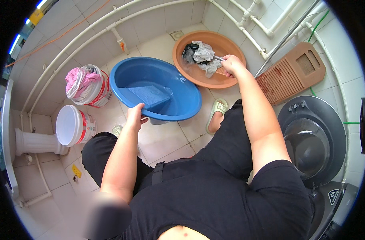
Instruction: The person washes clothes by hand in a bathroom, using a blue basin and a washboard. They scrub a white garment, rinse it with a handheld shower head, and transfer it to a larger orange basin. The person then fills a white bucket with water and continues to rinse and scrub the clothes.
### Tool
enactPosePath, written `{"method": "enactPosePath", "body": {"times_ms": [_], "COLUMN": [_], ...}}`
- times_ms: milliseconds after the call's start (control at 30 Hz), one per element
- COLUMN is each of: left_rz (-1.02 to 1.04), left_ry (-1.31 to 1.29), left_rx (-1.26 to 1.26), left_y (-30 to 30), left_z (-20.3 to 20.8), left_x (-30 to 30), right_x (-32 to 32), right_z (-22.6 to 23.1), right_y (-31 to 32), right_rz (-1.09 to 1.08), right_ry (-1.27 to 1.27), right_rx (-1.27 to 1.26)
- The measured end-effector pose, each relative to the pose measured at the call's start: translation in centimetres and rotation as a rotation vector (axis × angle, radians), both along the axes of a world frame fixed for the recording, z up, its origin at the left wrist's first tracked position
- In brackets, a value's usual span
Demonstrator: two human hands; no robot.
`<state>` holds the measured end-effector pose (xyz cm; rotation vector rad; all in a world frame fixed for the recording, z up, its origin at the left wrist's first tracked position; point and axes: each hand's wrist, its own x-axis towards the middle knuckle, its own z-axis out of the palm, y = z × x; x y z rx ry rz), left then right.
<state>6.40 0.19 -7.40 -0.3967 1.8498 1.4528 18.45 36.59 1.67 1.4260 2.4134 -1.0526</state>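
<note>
My left hand (136, 116) grips the near left rim of a large blue basin (124, 72), thumb uppermost. The basin is tilted, with a flat ridged panel moulded inside. My right arm reaches forward over a round orange-brown basin (206, 81) beyond it. There my right hand (233, 66) is closed at the basin's right side. A short grey strip sticks out from its fingers toward the wet cloth; I cannot make out what it is. White and black wet clothes (203, 53) lie bunched in that basin. A ridged part shows below my right hand.
At left stand a white bucket (102, 93) heaped with pink and white cloth and another white bucket (68, 125). A brown washboard (284, 80) leans on the right wall. Beside my right arm is a dark appliance with a raised round lid (330, 140). Pipes (150, 15) line the walls.
</note>
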Motion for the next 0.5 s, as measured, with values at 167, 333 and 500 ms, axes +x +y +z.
{"method": "enactPosePath", "body": {"times_ms": [167, 333, 500], "left_rz": [0.108, 0.133, 0.131], "left_ry": [0.008, -0.073, -0.069], "left_rx": [0.029, 0.099, 0.147], "left_y": [-0.7, -1.4, -1.8], "left_z": [-0.5, -1.4, -1.9], "left_x": [-0.1, -0.4, -0.3], "right_x": [0.0, -0.2, -0.4], "right_z": [0.1, 0.0, -0.5], "right_y": [-0.3, -0.5, -0.7], "right_rz": [-0.004, 0.020, 0.009], "right_ry": [0.002, -0.019, -0.011], "right_rx": [0.008, 0.009, 0.010]}}
